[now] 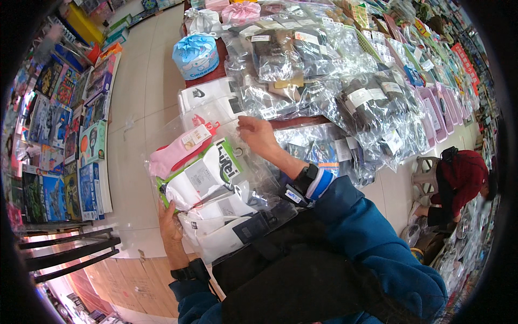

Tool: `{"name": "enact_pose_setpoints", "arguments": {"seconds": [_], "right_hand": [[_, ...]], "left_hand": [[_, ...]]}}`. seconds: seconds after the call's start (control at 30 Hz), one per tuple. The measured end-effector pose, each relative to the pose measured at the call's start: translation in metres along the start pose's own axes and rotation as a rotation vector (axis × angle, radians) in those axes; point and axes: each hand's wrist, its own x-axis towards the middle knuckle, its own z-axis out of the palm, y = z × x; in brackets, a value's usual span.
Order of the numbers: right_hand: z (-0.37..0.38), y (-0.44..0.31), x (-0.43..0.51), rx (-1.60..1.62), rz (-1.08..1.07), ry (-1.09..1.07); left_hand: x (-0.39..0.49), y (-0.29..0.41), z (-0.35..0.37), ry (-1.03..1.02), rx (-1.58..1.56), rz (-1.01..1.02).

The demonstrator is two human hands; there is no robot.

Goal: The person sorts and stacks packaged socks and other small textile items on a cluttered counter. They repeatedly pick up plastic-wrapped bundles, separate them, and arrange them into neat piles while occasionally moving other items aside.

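A clear plastic bag of packaged socks lies across my front, with a pink pair (172, 160) at the top and white pairs (194, 182) on green-edged card below. My left hand (170, 227) holds the bag's lower left edge, thumb on top near the white socks. At the bag's upper right edge, my right hand (259, 135) has its thumb and fingertips together on the clear film. Further white socks (222, 239) with dark labels fill the end nearest my body. Just beyond the bag, a white sock pack (206, 95) with a black logo lies at the table's near left corner.
Bagged dark socks (279, 52) are heaped on the table, beside a blue drawstring pack (196, 56). Purple plastic baskets (435, 113) stand at the right. A person in red (461, 178) bends near a stool (425, 176). Boxed toys (91, 141) line the left.
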Motion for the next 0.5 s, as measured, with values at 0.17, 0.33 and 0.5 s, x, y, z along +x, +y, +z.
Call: {"name": "enact_pose_setpoints", "arguments": {"seconds": [0.17,0.33,0.5], "right_hand": [[-0.035,-0.007,0.01,-0.357,-0.471,0.014],[-0.043,-0.002,0.028,-1.156,-0.639,-0.001],[-0.043,0.023,0.048,-1.256,-0.696,0.092]], "left_hand": [[0.001,-0.001,0.0,-0.024,0.05,0.022],[0.001,-0.001,0.002,-0.004,0.004,-0.015],[0.004,-0.004,0.002,0.007,0.029,-0.03]]}}
